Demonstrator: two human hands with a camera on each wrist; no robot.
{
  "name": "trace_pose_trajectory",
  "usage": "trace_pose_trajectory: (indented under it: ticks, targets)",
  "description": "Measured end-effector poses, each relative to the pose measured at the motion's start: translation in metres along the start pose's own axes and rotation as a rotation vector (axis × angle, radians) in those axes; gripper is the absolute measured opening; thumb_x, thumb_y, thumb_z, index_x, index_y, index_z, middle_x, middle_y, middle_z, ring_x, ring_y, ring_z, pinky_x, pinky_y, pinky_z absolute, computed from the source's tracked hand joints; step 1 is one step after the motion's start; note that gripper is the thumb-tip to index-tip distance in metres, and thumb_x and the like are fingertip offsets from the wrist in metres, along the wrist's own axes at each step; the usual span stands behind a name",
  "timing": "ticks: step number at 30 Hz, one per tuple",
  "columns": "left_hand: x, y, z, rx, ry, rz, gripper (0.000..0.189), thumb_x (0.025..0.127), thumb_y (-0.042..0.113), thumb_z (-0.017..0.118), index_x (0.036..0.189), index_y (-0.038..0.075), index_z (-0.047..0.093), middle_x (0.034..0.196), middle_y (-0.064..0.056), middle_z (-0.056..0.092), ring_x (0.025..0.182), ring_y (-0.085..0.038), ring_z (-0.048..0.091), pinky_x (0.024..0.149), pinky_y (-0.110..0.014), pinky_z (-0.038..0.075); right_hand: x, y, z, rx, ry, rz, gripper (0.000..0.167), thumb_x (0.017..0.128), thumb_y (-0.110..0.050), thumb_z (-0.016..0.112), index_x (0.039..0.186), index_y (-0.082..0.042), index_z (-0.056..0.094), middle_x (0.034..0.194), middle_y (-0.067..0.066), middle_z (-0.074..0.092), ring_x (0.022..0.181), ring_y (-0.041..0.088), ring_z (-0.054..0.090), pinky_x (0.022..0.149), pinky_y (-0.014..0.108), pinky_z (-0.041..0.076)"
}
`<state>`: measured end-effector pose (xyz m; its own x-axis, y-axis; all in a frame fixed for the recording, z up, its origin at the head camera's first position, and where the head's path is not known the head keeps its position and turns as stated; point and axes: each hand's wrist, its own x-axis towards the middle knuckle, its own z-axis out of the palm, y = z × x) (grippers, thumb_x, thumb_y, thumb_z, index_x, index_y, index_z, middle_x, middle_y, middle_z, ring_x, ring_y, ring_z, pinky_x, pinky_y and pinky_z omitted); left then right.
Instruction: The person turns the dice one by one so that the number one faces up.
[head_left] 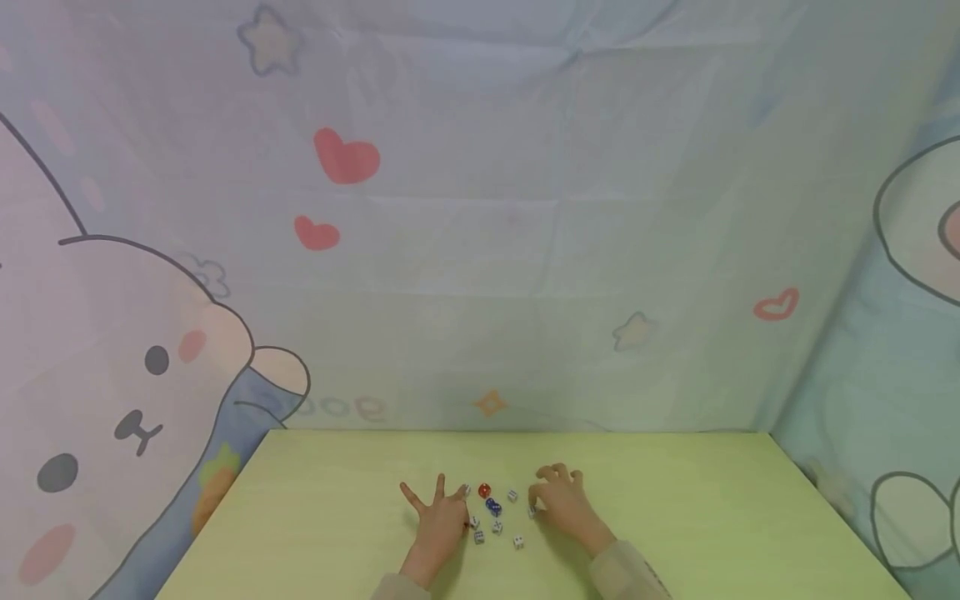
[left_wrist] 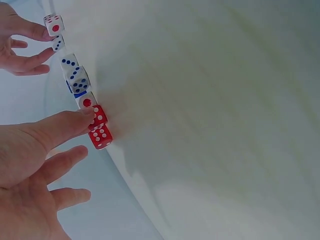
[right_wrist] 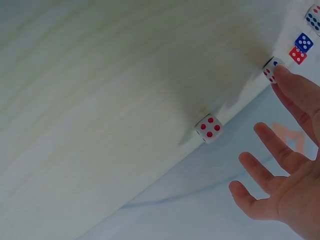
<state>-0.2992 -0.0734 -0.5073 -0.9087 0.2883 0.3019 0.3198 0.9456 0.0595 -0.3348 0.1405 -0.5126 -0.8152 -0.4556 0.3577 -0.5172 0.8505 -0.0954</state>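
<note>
Over the left part of the dice group my left hand point(head_left: 442, 525) bends its thumb and index finger down to a red die point(left_wrist: 101, 138). Its other fingers spread wide, and its thumb tip overlaps a second red die point(left_wrist: 100, 118) in the left wrist view. My right hand point(head_left: 564, 504) pinches a white die point(right_wrist: 270, 69) with thumb and index finger at the group's right side; its other fingers stand apart. A white die with red pips point(right_wrist: 209, 128) lies near the right hand's loose fingers.
Between the hands lie several white dice point(head_left: 497, 527), blue dice point(head_left: 493, 506) and a red die point(head_left: 484, 490) on the pale yellow table point(head_left: 337, 500). Another white die point(head_left: 518, 542) sits nearer the front. A cartoon-print cloth point(head_left: 480, 250) hangs behind the table's back edge.
</note>
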Motion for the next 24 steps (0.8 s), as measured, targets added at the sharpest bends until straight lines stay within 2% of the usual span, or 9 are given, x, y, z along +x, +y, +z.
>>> trace_pose_trajectory:
  ticks: [9,15,20,24]
  targets:
    - [0.0019,0.0007,0.0009,0.015,-0.014,-0.008,0.011,0.066,0.014,0.071,0.058,0.018,0.064,0.116,-0.001,0.062,0.122,-0.039,0.042,0.084,-0.082,0.009,0.0005,-0.0013,0.0004,0.012,-0.014,0.021,0.004,0.07,-0.017,0.069,0.075,-0.016,0.069,0.107,0.013,0.059,0.101,0.035,0.049,0.08,0.061,0.038]
    - [0.0022,0.0009,0.0006,0.03,0.001,0.009,0.01,0.067,0.016,0.07,0.059,0.018,0.065,0.116,-0.001,0.062,0.122,-0.039,0.043,0.083,-0.083,0.009,-0.0005,-0.0001,0.0014,0.024,-0.012,0.039,0.006,0.073,-0.015,0.067,0.078,-0.015,0.069,0.106,0.013,0.059,0.101,0.035,0.049,0.08,0.063,0.037]
    - [0.0017,0.0011,-0.0005,0.024,-0.01,0.0,0.011,0.069,0.012,0.069,0.06,0.017,0.065,0.117,-0.001,0.062,0.122,-0.039,0.043,0.083,-0.083,0.009,-0.0013,0.0009,-0.0002,-0.011,-0.014,0.037,0.016,0.067,-0.015,0.072,0.082,-0.016,0.066,0.11,0.013,0.056,0.104,0.036,0.047,0.082,0.062,0.037]
    - [0.0005,0.0016,-0.0011,0.017,-0.024,-0.009,0.012,0.07,0.009,0.067,0.06,0.017,0.065,0.117,-0.002,0.062,0.122,-0.039,0.042,0.084,-0.083,0.007,-0.0023,-0.0008,-0.002,-0.023,-0.005,0.012,0.019,0.063,-0.019,0.076,0.078,-0.017,0.064,0.11,0.013,0.056,0.105,0.036,0.047,0.083,0.061,0.038]
